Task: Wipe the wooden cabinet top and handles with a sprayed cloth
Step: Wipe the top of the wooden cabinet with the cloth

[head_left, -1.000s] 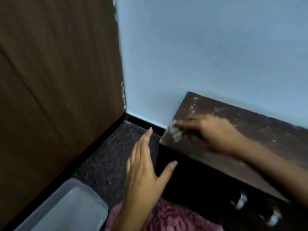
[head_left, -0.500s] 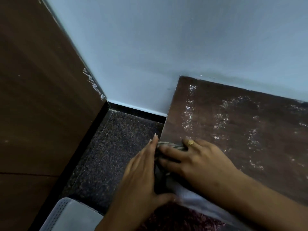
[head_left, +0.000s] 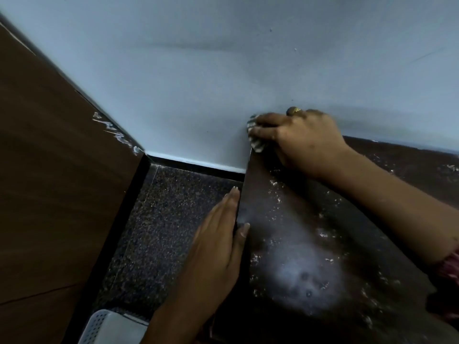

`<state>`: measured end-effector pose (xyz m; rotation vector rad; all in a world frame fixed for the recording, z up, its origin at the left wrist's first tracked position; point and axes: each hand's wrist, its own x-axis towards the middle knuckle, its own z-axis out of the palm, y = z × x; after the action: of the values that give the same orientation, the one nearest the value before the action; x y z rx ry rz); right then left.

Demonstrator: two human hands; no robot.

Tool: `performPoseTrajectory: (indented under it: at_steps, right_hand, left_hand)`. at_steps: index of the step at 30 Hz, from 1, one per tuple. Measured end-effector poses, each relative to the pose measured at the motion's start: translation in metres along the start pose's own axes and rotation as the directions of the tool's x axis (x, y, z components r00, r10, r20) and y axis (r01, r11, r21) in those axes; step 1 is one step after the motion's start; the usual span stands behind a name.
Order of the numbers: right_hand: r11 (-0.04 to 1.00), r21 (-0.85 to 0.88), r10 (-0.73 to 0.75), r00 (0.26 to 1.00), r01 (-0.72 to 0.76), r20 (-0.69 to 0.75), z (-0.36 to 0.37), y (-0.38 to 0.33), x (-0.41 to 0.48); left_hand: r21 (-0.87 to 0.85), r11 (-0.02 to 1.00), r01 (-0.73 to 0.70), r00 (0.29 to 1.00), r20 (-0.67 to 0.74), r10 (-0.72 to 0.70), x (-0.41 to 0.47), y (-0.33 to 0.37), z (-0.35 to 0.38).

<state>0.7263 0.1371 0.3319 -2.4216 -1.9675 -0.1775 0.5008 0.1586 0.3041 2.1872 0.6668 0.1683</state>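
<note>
The dark wooden cabinet top (head_left: pixel 310 244) fills the lower right, speckled with white spots and a pale hazy patch. My right hand (head_left: pixel 300 140) presses a striped cloth (head_left: pixel 255 142) onto the top's far left corner, against the wall. Only a small bunch of the cloth shows past my fingertips. My left hand (head_left: pixel 216 249) lies flat along the cabinet's left edge, fingers straight, thumb resting on the top. The handles are out of view.
A pale blue wall (head_left: pixel 223 70) runs behind the cabinet. A brown wooden panel (head_left: pixel 54 194) stands at the left. Dark speckled floor (head_left: pixel 161 232) lies between them. A white perforated plastic basket (head_left: pixel 109 328) sits at the bottom edge.
My right hand has slid the cloth from the near left edge up to the far corner by the wall. My left hand stays against the cabinet's left side.
</note>
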Motion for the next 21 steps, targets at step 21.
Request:
performPoseTrajectory:
  at_steps: [21]
  right_hand:
    - [0.945, 0.151, 0.295, 0.956, -0.291, -0.005, -0.017, -0.215, -0.181]
  left_hand:
    - [0.073, 0.982, -0.177, 0.982, 0.078, 0.171, -0.017, -0.016, -0.026]
